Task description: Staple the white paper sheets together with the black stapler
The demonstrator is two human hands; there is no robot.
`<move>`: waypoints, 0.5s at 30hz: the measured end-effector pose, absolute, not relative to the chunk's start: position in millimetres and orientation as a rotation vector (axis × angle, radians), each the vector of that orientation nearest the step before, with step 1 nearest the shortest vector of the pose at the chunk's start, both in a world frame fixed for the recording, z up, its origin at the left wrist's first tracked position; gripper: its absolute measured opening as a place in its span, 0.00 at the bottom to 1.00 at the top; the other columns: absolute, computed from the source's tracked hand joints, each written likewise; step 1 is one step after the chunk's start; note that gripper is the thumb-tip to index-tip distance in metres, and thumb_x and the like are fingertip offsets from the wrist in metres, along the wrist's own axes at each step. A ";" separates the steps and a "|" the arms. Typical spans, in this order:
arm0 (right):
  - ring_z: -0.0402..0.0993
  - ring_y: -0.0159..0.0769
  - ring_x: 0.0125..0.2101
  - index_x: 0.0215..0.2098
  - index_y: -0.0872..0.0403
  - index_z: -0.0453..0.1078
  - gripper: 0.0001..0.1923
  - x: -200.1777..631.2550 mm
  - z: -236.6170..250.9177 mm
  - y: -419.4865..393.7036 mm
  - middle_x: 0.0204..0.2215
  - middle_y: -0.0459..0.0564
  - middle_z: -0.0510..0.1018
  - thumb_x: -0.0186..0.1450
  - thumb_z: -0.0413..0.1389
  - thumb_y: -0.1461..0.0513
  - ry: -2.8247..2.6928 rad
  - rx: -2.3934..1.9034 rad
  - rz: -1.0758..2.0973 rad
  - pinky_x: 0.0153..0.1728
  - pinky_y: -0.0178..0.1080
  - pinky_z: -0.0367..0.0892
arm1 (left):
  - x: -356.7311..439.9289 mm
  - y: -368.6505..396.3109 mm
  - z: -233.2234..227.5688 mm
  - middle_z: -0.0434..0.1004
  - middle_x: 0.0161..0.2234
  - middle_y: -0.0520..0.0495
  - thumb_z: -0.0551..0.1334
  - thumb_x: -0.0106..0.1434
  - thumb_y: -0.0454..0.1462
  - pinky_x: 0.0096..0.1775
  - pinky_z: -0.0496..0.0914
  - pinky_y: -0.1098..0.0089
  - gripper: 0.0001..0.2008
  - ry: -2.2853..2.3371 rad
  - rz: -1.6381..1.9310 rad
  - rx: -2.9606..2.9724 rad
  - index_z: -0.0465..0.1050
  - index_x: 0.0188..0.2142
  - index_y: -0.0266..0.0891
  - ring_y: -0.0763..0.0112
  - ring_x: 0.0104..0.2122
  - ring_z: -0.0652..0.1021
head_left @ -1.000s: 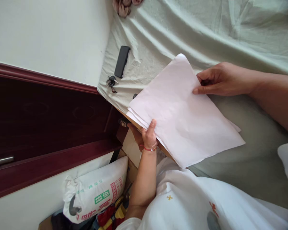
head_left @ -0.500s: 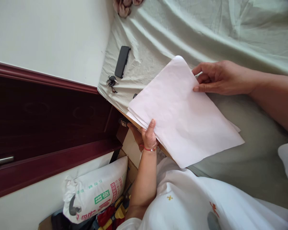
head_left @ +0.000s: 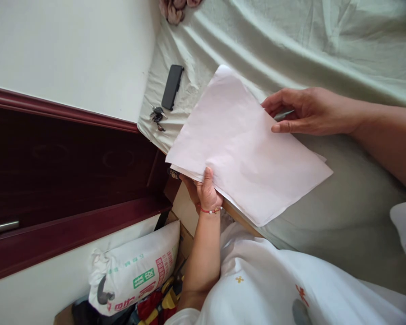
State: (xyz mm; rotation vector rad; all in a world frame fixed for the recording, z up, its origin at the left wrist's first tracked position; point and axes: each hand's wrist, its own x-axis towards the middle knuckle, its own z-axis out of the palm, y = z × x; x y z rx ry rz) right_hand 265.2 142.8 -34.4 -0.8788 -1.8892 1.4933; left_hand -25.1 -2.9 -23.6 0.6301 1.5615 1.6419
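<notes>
A few white paper sheets (head_left: 243,144) lie loosely stacked, tilted over the bed's edge, their edges slightly out of line. My left hand (head_left: 208,194) grips the stack at its lower left edge, thumb on top and the other fingers underneath, mostly hidden. A red beaded bracelet (head_left: 211,211) circles that wrist. At the upper right edge of the sheets is my right hand (head_left: 306,110), thumb and fingers apart. Its thumb tip overlaps the paper's edge and its fingertips reach the edge higher up; whether they press on it is unclear.
On the pale green bed sheet (head_left: 291,40) lie a black phone (head_left: 172,87) and a bunch of keys (head_left: 158,115). A dark red wooden panel (head_left: 71,153) stands at left. Below it is a stuffed white sack (head_left: 135,268) with printed lettering. Bunched pinkish cloth (head_left: 172,11) is at the top.
The paper sheets have shifted left and slightly up with my left hand's hold on them. My right hand's thumb and fingers have spread farther apart.
</notes>
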 end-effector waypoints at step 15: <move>0.77 0.39 0.41 0.64 0.47 0.69 0.35 266.3 -29.6 142.7 0.40 0.45 0.84 0.65 0.59 0.42 -2.089 -0.965 1.496 0.45 0.43 0.68 | -36.7 -1.2 -22.6 0.78 0.60 0.43 0.72 0.61 0.47 0.65 0.67 0.57 0.22 1.476 1.617 0.434 0.79 0.52 0.43 0.58 0.65 0.72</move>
